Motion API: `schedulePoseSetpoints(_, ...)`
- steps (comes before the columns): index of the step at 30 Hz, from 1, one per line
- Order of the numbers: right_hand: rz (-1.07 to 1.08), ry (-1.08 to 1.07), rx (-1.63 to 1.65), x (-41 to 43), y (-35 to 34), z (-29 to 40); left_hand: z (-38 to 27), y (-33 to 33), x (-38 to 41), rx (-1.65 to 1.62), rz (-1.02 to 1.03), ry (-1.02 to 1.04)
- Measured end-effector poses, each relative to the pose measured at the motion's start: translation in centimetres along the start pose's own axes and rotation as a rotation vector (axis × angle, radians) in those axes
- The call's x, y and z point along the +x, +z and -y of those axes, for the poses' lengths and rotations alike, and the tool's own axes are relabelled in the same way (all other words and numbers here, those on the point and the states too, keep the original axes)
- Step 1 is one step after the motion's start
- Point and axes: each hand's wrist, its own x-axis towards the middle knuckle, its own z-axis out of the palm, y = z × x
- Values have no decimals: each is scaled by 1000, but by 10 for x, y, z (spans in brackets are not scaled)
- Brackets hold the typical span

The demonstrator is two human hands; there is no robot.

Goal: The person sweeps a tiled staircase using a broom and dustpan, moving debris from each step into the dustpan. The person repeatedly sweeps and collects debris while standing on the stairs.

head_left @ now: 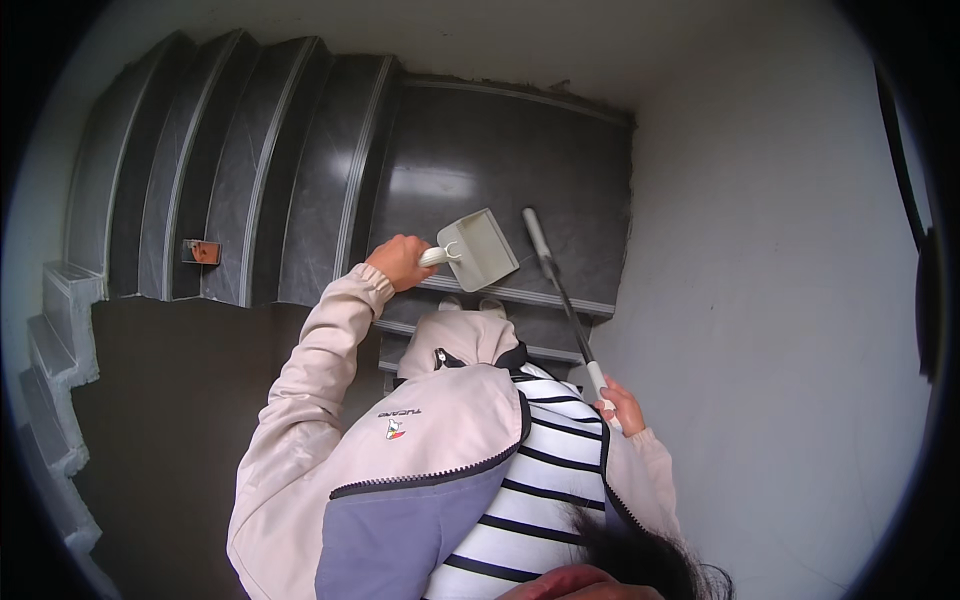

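Note:
My left hand (402, 262) is closed around the short handle of a small off-white dustpan (480, 251). The pan is held over the front part of a dark tiled landing (450, 142), with no visible debris inside. Low on the right, my right hand (621, 407) grips the near end of a slim pole (574, 316). Its shaft is dark, with pale sections at both ends. The far pale end (534, 229) reaches over the landing, right of the dustpan and apart from it. Whether that end bears bristles cannot be told.
My shoes (491, 306) are on a step just below the landing. Dark stairs with metal-edged nosings (259, 161) run off to the left, where a small orange-brown object (202, 252) sits. A plain wall (750, 247) rises at the right. A stepped edge (82, 352) lies far left.

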Motion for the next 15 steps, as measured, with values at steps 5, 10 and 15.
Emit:
schedulePoseSetpoints(5, 75, -32, 123, -18, 1, 14, 9, 15, -9, -24, -85, -8)
schedulePoseSetpoints(10, 19, -159, -170, 4, 8, 35, 8, 26, -26, -120, -216, -88)
schedulePoseSetpoints(15, -39, -228, -341, 81, 16, 70, 13, 41, -44, -220, -321, -195)
